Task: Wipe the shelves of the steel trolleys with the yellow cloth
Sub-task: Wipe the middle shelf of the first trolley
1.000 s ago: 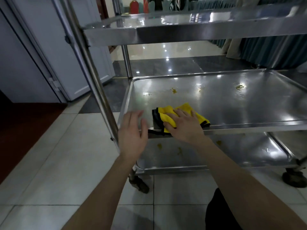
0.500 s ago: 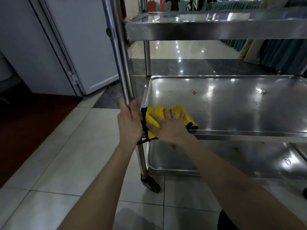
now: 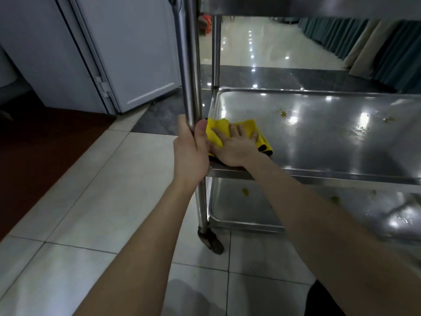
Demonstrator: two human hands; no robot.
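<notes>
the right hand (image 3: pixel 234 149) is pressing flat, fingers spread, on the yellow cloth (image 3: pixel 247 127), which is lying folded at the near left corner of the trolley's middle shelf (image 3: pixel 330 142). the left hand (image 3: pixel 191 156) is gripping the upright post (image 3: pixel 190 76), fingers curled round it. the cloth is looking soft and light, likely to bunch, so a broad palm over its middle is probably suiting it best.

Pale door (image 3: pixel 136 53) at left, white tiled floor (image 3: pixel 91 201), teal curtains (image 3: pixel 330 30) far right.
</notes>
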